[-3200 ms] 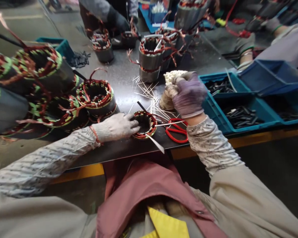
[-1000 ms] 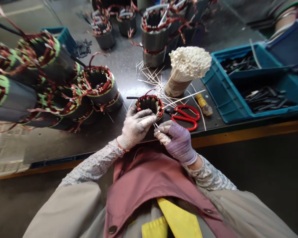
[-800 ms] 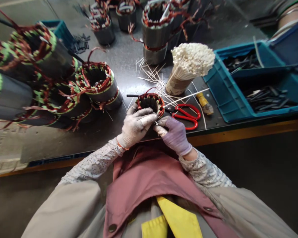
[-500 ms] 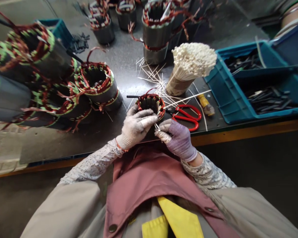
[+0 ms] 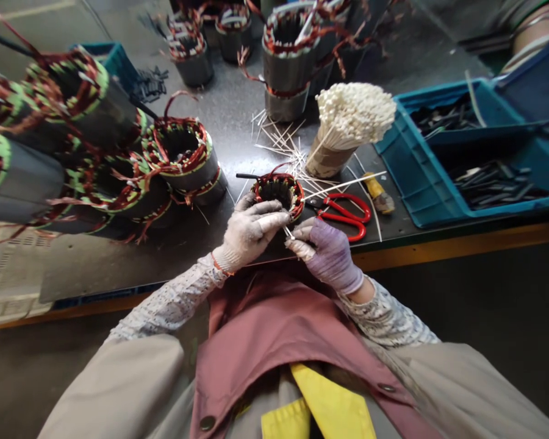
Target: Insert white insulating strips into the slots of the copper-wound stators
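Observation:
A small motor stator with red-brown copper windings stands at the table's near edge, a black sleeved lead sticking out to its left. My left hand, in a white glove, is closed over the stator's near left side and hides part of it. Just right of it, my right hand, in a purple glove with pale fingertips, pinches a white cable tie at the stator's near side. The tie's far part is hidden by the left fingers. Red-handled scissors lie right beside the right hand.
A wrapped bundle of white cable ties stands behind the scissors, with loose ties scattered left of it. A yellow-handled tool lies near a blue bin of black pieces. Several stators crowd the left and back. Another person's arm shows top right.
The view has shifted slightly, moving the stators at left a little to the right. Both hands keep nearly the same grip and place at the stator.

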Tool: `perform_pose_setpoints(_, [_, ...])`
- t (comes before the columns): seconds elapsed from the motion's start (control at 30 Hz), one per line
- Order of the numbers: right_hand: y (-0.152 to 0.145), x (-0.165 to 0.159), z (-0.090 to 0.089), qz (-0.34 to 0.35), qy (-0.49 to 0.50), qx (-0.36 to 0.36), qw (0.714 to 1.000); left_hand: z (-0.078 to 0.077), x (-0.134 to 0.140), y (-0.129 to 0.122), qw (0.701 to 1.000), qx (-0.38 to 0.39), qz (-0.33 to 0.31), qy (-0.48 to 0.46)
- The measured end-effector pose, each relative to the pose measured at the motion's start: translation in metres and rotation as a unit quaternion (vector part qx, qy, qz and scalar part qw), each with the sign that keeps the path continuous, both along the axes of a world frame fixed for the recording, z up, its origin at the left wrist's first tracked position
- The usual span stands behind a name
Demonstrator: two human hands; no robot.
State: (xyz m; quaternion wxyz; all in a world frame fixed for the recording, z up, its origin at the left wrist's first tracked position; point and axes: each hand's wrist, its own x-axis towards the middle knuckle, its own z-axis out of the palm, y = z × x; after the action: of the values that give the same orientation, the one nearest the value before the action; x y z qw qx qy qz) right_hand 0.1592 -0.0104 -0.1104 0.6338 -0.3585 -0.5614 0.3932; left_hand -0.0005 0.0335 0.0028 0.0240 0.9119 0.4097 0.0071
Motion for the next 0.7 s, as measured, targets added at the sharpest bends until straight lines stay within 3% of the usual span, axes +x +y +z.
perform_pose_setpoints(0.17, [0.014,-0.012,-0.008,-0.004,-0.015,-0.034,0.999,-0.001,-0.001,-0.001,1.000,-0.005,0.012,0.018])
perform_pose_setpoints(0.37, [0.001,-0.003,-0.002,0.002,-0.004,0.015,1.000,-0.001,-0.001,-0.001,1.000,-0.009,0.011,0.013])
perform_pose_setpoints(0.57, [0.014,-0.014,-0.006,-0.015,-0.047,-0.032,0.998,-0.002,-0.003,0.001,1.000,0.007,-0.013,-0.005])
perform_pose_setpoints(0.7, [0.008,-0.011,-0.007,-0.007,-0.025,0.002,1.000,-0.001,-0.003,0.002,1.000,0.008,-0.013,-0.011])
